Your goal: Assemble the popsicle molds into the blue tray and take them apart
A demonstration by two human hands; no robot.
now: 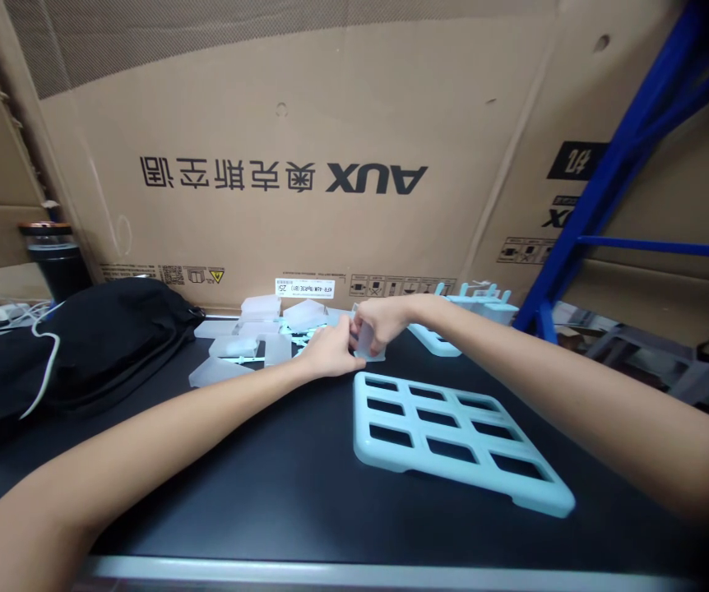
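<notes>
My right hand [382, 319] has its fingers closed around a translucent ice-pop mold cup [374, 355] at the back middle of the table. From the left, my left hand [328, 349] meets the same cup, thumb and fingertips pinched at its side; its fingers are partly hidden. Beside my left hand lies a pile of loose translucent mold cups [277, 349], with light-blue sticks [243, 359] among them. In front of my hands rests a light-blue mold frame [471, 475] with several rectangular openings. Partly behind my right forearm is another light-blue frame [444, 344] with upright sticks [496, 293].
A black bag [120, 337] with a white cable [49, 362] is at the left, and a dark bottle [58, 259] stands behind it. A large cardboard box [268, 107] walls off the back. Blue metal shelving [614, 164] rises at right. The black table [256, 493] has a metal front edge.
</notes>
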